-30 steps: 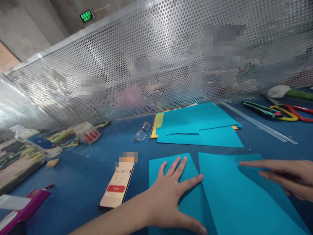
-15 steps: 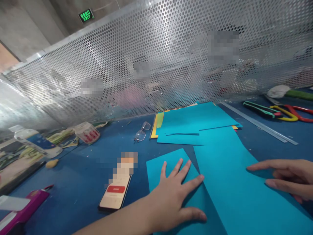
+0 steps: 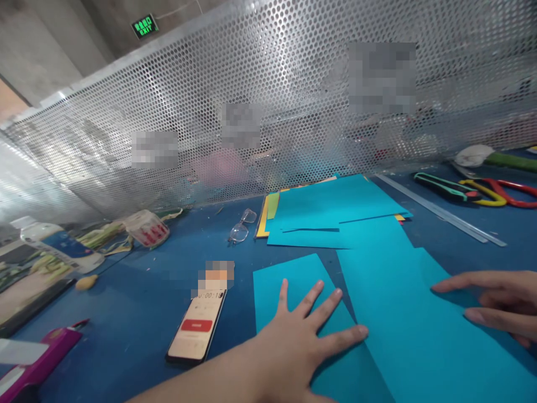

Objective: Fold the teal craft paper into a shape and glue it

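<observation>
My left hand (image 3: 306, 330) rests flat, fingers spread, on a narrow blue sheet of paper (image 3: 268, 294). To its right lies a longer blue sheet (image 3: 398, 319), reaching from the far stack toward the lower right. On this sheet's right part, my right hand (image 3: 499, 302) touches the surface with the tips of the forefinger and thumb, which are apart; the other fingers curl behind them. Its right side runs out of view. Further away, a stack of blue sheets (image 3: 327, 204) covers some yellow and green paper.
A phone (image 3: 197, 324) and eyeglasses (image 3: 241, 226) lie left of the paper. Further left are a bottle (image 3: 59, 243), a clear cup (image 3: 146, 228) and a purple tool (image 3: 54, 350). Scissors (image 3: 516, 193), a cutter (image 3: 444, 186) and clear strips (image 3: 436, 210) lie right. A perforated metal screen (image 3: 289, 101) stands behind.
My right hand has shifted slightly right, and a blue corner now shows at the long sheet's right edge. The left hand's fingers have moved a little right on the narrow sheet.
</observation>
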`<state>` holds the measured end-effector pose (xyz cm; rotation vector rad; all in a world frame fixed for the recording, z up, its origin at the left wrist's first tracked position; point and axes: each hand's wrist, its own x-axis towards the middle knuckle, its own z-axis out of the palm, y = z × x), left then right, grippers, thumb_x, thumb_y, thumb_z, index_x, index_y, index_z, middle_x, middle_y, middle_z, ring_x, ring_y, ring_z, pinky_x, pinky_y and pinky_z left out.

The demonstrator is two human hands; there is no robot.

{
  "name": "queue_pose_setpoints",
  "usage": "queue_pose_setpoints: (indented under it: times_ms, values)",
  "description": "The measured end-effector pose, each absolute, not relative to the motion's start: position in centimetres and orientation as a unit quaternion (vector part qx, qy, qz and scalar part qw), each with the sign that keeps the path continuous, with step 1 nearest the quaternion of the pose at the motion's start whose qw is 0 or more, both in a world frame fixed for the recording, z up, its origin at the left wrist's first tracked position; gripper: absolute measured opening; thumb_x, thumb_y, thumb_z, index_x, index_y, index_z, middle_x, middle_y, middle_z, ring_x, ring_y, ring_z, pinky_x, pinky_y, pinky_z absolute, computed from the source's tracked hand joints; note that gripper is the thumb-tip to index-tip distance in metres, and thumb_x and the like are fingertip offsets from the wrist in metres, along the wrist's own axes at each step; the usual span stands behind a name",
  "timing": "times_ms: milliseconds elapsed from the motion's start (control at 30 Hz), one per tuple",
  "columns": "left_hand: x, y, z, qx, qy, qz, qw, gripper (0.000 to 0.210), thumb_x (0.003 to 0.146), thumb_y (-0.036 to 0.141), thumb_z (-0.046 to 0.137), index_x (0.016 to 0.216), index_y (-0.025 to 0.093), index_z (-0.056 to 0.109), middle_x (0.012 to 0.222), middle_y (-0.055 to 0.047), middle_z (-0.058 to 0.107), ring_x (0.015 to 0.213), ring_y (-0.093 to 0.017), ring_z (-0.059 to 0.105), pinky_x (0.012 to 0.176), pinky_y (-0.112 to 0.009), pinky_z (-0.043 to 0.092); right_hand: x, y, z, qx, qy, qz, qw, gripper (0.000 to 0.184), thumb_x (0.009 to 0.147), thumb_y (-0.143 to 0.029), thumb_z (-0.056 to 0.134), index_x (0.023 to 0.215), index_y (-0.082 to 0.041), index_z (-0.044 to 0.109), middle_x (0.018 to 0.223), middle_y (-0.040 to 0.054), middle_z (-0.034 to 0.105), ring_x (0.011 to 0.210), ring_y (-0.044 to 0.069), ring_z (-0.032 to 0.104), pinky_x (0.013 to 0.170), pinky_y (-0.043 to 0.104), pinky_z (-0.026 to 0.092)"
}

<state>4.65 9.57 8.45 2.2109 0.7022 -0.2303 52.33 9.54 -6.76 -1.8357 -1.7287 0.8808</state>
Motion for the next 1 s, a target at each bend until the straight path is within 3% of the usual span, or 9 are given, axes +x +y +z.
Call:
queue_pose_setpoints:
  times_ms: [133,300,400,600,767,900,1000]
  values:
    - [4.8,9.4,8.1,0.88,0.274,-0.087,0.378,0.094,0.107,0.089,0.068,0.185,0.052,0.03,0.195,0.003,0.0,0.177,-0.053,-0.011,0.121,-0.086,-0.028,53.2,9.4,-7.5,-0.67,-0.625,0.342,0.209,0.095,0.073,-0.11,0.061,0.133,-0.041,0.087,0.052,-0.0019,0.047,0.045,0.032,0.055,0.058,0.055,0.064]
    - [5.2,9.2,6.0,0.904,0.185,-0.11,0.369,0.085,0.122,0.073,0.053,0.191,0.034,0.023,0.193,-0.007,0.019,0.18,-0.044,0.013,0.137,-0.075,-0.013,53.7,9.4,-8.1,-0.664,-0.628,0.347,0.21,0.094,0.074,-0.109,0.062,0.136,-0.041,0.084,0.053,-0.0029,0.045,0.048,0.032,0.054,0.069,0.056,0.068]
    - [5.1,9.3,5.0,0.919,0.154,-0.092,0.352,0.081,0.124,0.066,0.05,0.192,0.035,0.019,0.193,-0.007,0.02,0.18,-0.041,0.017,0.139,-0.073,-0.01,54.0,9.7,-8.1,-0.658,-0.637,0.345,0.208,0.09,0.078,-0.107,0.062,0.135,-0.041,0.084,0.053,-0.0036,0.044,0.047,0.031,0.053,0.076,0.059,0.069]
    - [4.7,9.1,3.7,0.919,0.157,-0.089,0.349,0.09,0.119,0.074,0.059,0.192,0.037,0.022,0.193,-0.007,0.017,0.18,-0.048,0.013,0.134,-0.083,-0.013,54.3,9.6,-7.9,-0.665,-0.636,0.337,0.198,0.088,0.076,-0.106,0.065,0.133,-0.041,0.084,0.053,-0.0035,0.046,0.046,0.031,0.056,0.054,0.051,0.056]
    - [5.0,7.8,3.1,0.907,0.219,-0.05,0.358,0.09,0.112,0.082,0.068,0.188,0.049,0.032,0.193,0.002,0.019,0.181,-0.043,0.011,0.137,-0.074,-0.017,53.4,9.2,-7.0,-0.659,-0.637,0.341,0.208,0.068,0.069,-0.102,0.076,0.084,-0.035,0.077,0.051,-0.0029,0.042,0.044,0.025,0.048,0.042,0.039,0.046]
    - [5.1,7.3,3.6,0.923,0.212,-0.034,0.32,0.081,0.111,0.078,0.073,0.183,0.056,0.04,0.193,0.004,0.015,0.179,-0.047,0.017,0.137,-0.078,-0.012,52.7,9.2,-6.1,-0.657,-0.635,0.327,0.242,0.063,0.065,-0.095,0.079,0.088,-0.036,0.074,0.05,-0.0035,0.041,0.044,0.026,0.046,0.039,0.037,0.04]
    - [5.3,6.7,3.5,0.93,0.216,-0.033,0.295,0.075,0.116,0.072,0.069,0.183,0.053,0.042,0.193,0.005,0.022,0.179,-0.045,0.021,0.14,-0.077,-0.011,52.6,9.4,-5.9,-0.662,-0.63,0.321,0.248,0.065,0.064,-0.095,0.08,0.092,-0.037,0.072,0.051,-0.0047,0.037,0.044,0.025,0.042,0.039,0.037,0.036]
